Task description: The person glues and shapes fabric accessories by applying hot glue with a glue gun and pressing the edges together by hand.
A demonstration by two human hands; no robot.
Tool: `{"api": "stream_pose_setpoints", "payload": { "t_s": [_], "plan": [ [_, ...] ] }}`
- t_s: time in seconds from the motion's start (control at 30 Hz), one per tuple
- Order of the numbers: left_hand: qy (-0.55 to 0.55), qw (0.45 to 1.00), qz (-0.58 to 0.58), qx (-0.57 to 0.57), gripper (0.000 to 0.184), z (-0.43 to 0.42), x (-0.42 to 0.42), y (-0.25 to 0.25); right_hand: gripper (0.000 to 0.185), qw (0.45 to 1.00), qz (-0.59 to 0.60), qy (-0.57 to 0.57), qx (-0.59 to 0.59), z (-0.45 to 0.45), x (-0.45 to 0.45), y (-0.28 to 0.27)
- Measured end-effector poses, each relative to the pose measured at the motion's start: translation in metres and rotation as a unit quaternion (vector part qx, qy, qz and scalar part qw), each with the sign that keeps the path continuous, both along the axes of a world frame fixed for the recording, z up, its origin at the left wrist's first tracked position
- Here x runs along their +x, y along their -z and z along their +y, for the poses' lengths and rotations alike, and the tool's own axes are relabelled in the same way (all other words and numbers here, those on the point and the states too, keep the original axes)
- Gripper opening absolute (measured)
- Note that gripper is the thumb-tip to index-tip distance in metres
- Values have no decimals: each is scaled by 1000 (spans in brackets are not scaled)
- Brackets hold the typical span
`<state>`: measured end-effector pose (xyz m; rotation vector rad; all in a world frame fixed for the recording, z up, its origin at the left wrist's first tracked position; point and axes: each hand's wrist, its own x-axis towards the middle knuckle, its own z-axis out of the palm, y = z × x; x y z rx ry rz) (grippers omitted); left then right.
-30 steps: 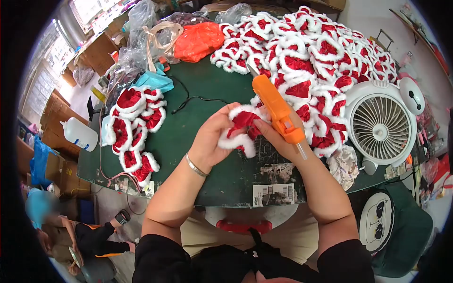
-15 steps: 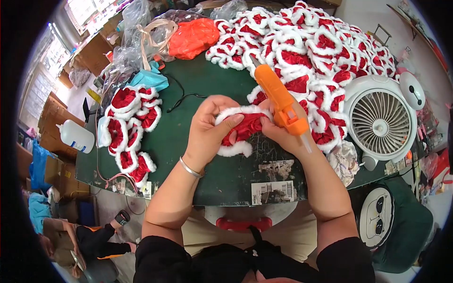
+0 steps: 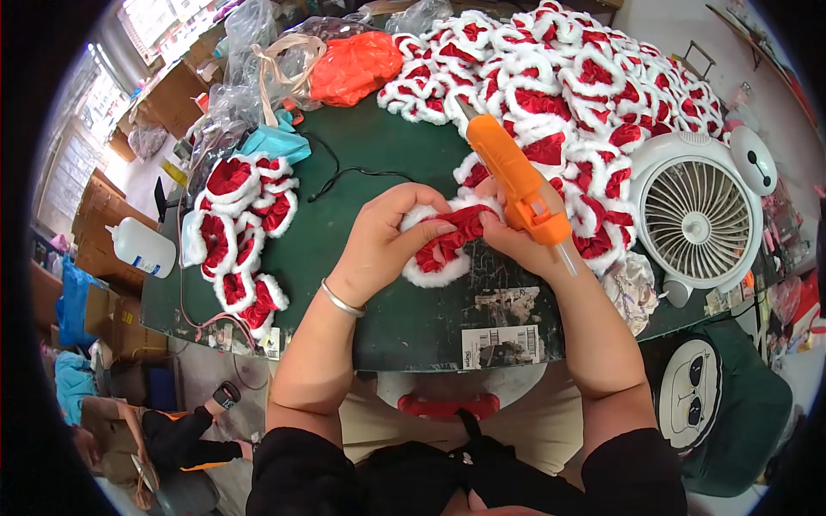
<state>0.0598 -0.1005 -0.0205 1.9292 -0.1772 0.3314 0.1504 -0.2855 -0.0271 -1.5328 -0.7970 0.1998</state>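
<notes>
Between my two hands is a small red satin piece with white fluffy trim [image 3: 440,257], held over the table and partly covered by my fingers. My left hand [image 3: 387,230] grips its left side, thumb pressed on the red cloth. My right hand [image 3: 527,247] pinches the right end between thumb and finger. That same hand also holds an orange hot glue gun [image 3: 506,159], its nozzle pointing up and left and a clear glue stick [image 3: 567,261] sticking out of its back. Whether there is glue on the cloth I cannot tell.
A large heap of similar red-and-white pieces [image 3: 542,103] covers the far right. A smaller group [image 3: 231,241] lies left. A white fan [image 3: 695,219] stands right, an orange plastic bag [image 3: 354,69] at the back, a white bottle [image 3: 144,251] left. A person [image 3: 129,439] sits lower left.
The red satin piece has been folded or turned in my hands, its lower fur edge now curled closer under the red cloth. Both hands still hold it, and the glue gun stays in my right hand.
</notes>
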Motion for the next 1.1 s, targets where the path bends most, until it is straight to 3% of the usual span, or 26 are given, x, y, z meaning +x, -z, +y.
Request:
{"api": "stream_pose_setpoints", "payload": {
  "t_s": [0.33,0.4,0.53,0.7,0.8,0.93,1.0,1.03,1.1],
  "plan": [
    [-1,999,-5,-49,18,0,1,4,32,998,-67,16,1,0,4,7],
    [-1,997,-51,59,16,2,2,3,33,997,-76,16,12,-1,4,7],
    [22,990,-39,130,14,2,0,-4,33,999,-51,4,-5,0,2,5],
    [19,999,33,27,13,-2,-4,-5,33,998,-59,-2,28,1,1,7],
    [73,994,83,-15,14,3,-5,-1,34,997,-52,6,-58,0,-1,1],
    [39,997,59,-22,12,-1,-4,-3,33,998,-62,4,-26,1,0,3],
    [55,993,-25,103,17,2,-1,-3,32,998,-56,10,-3,0,0,3],
    [55,993,-26,103,17,0,-2,-4,32,997,-69,10,-29,-2,1,2],
    [54,982,88,-159,25,-3,-6,-8,31,995,-82,9,-54,-2,2,3]
  ]
}}
